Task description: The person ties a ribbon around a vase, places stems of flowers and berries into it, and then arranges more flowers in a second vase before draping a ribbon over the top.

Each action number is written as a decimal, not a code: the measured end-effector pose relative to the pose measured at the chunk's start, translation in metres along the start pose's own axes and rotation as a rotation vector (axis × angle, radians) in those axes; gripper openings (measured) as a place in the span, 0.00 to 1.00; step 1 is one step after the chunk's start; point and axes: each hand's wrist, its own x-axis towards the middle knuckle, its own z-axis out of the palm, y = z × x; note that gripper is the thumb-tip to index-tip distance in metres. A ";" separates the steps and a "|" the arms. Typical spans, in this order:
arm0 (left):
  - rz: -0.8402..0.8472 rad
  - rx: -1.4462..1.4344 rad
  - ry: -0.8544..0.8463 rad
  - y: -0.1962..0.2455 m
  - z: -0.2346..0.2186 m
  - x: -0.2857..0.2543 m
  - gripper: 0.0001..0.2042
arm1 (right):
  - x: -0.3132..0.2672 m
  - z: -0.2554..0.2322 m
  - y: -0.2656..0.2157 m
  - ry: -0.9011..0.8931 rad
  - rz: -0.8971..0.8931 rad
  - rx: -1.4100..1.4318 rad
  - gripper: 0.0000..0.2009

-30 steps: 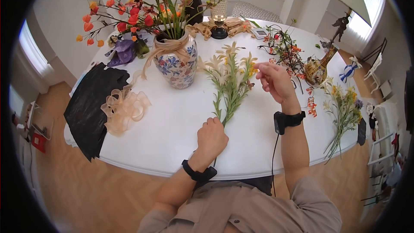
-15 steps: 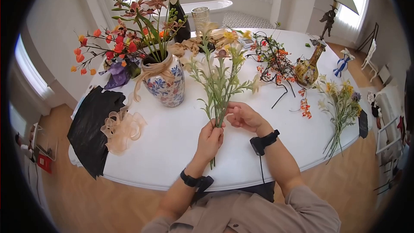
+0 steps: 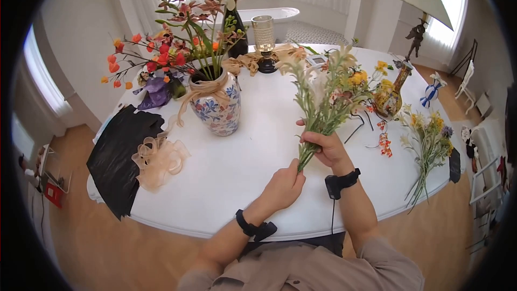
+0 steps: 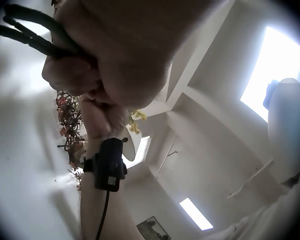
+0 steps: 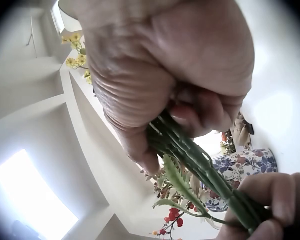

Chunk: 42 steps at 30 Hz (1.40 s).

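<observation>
between our hands: one flower bunch

so our left hand (image 3: 285, 187) grips the stem ends of the flower bunch (image 3: 323, 99), our right hand (image 3: 329, 150) wraps the stems just above, blooms fanning out beyond both.

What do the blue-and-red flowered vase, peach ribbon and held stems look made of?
Vase: likely glazed ceramic; soft sheen over the floral pattern.
Ribbon: sheer organza-like fabric, light sheen; overlapping loops look partly see-through.
Stems: probably moulded plastic, smooth, slightly satin; thick, evenly green in the right wrist view. Real stems can't be fully ruled out.
</observation>
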 end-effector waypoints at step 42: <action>0.226 0.239 0.464 0.020 -0.305 0.116 0.15 | 0.274 0.261 -0.095 -0.027 -0.789 -1.214 0.21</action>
